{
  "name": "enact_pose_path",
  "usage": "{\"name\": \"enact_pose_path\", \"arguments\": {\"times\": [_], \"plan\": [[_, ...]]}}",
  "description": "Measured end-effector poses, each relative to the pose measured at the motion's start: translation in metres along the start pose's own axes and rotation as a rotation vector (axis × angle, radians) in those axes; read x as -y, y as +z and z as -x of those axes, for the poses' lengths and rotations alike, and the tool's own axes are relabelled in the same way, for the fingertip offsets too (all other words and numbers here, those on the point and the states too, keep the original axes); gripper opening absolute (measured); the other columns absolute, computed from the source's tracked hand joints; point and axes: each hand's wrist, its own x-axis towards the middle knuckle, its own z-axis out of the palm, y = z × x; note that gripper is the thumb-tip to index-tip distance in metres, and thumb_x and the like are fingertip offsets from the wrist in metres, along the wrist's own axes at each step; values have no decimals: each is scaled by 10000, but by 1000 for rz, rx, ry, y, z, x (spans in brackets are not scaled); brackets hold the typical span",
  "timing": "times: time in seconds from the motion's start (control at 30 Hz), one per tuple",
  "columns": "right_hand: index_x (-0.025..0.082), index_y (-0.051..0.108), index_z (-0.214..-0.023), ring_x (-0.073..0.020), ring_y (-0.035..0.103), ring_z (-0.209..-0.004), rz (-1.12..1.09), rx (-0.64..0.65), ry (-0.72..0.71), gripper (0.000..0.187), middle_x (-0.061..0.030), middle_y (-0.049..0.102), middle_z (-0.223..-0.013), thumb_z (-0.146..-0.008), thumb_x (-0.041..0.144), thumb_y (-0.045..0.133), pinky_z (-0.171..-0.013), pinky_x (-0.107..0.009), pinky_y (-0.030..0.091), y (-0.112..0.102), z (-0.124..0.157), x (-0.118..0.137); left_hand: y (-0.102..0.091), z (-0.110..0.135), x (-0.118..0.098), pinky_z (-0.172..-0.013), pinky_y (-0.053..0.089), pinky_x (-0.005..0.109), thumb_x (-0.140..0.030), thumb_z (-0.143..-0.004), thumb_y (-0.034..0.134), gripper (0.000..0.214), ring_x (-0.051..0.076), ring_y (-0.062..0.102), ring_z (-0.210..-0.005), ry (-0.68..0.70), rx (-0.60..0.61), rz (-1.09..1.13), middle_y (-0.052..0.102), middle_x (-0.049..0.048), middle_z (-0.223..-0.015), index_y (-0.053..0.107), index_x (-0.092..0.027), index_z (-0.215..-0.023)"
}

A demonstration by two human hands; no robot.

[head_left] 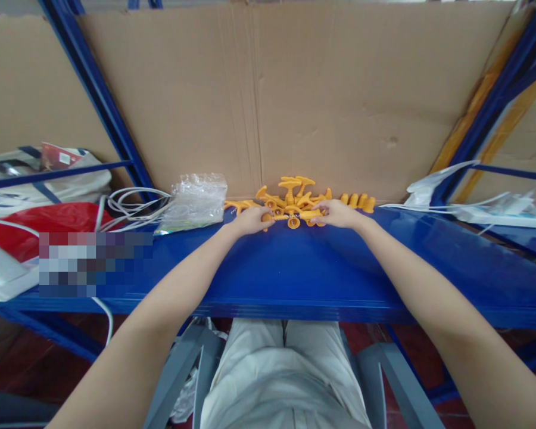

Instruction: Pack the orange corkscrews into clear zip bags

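Observation:
A pile of yellow plastic T-handled pieces point(290, 186), which look like corkscrews, lies at the back of the blue table. My left hand point(251, 220) is closed on a yellow T-handled corkscrew point(267, 221) whose thin shaft points right. Facing it, my right hand point(339, 213) grips a yellow sleeve point(311, 214) with its flared end toward the left. Between the hands sits a round yellow cup end point(293, 222). Fingertips partly hide both held pieces.
Several yellow cylinders point(358, 201) stand in a row to the right of the pile. A clear plastic bag point(199, 199) and white cables point(136, 205) lie to the left. Cardboard point(339, 89) walls off the back. A white power strip point(509, 211) is at far right.

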Motion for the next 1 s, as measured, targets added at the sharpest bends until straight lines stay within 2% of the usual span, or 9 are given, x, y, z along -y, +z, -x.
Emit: {"name": "enact_pose_path", "arguments": {"times": [0.27, 0.43, 0.67, 0.83, 0.93, 1.0], "plan": [[124, 694, -1085, -144, 617, -611, -85, -41, -49, 363, -24, 688, -741, -776, 314, 700, -624, -250, 460, 9, 0, 3, -1, 0, -13, -686, 443, 266, -350, -847, 579, 237, 187, 643, -781, -20, -50, -24, 713, 52, -863, 677, -172, -969], [169, 711, -1058, -187, 656, -771, -33, -95, -136, 311, -43, 706, -818, -775, 297, 710, -721, -277, 475, 12, 0, 13, 0, 1, -24, -644, 429, 264, -352, -875, 546, 252, 173, 629, -702, 16, -68, -2, 707, 45, -798, 675, -166, -986], [178, 683, -1109, -204, 665, -854, -26, -88, -118, 369, -63, 717, -947, -753, 262, 738, -823, -330, 507, 13, -1, 12, 0, 2, -24, -704, 454, 277, -337, -872, 563, 229, 188, 641, -768, 34, -87, 3, 712, 50, -824, 676, -171, -982], [163, 600, -1144, -166, 676, -827, -371, 33, -66, 466, -60, 693, -973, -706, 153, 756, -796, -311, 546, 14, -3, 0, -1, 1, -25, -730, 458, 282, -307, -876, 569, 197, 192, 649, -779, 34, -85, -3, 709, 48, -813, 670, -165, -968], [167, 594, -1036, -140, 681, -800, -553, 71, -24, 364, -36, 693, -903, -714, 156, 761, -785, -294, 553, 10, -4, -5, -1, 1, -25, -742, 459, 281, -303, -874, 582, 196, 195, 656, -813, 30, -120, 0, 715, 54, -856, 664, -164, -986], [162, 604, -961, -136, 686, -758, -613, 101, -1, 274, -36, 703, -850, -750, 239, 762, -760, -285, 555, 7, -3, -4, -1, 0, -25, -758, 459, 285, -321, -873, 594, 197, 200, 656, -849, 38, -148, 2, 715, 61, -901, 661, -167, -977]]}}
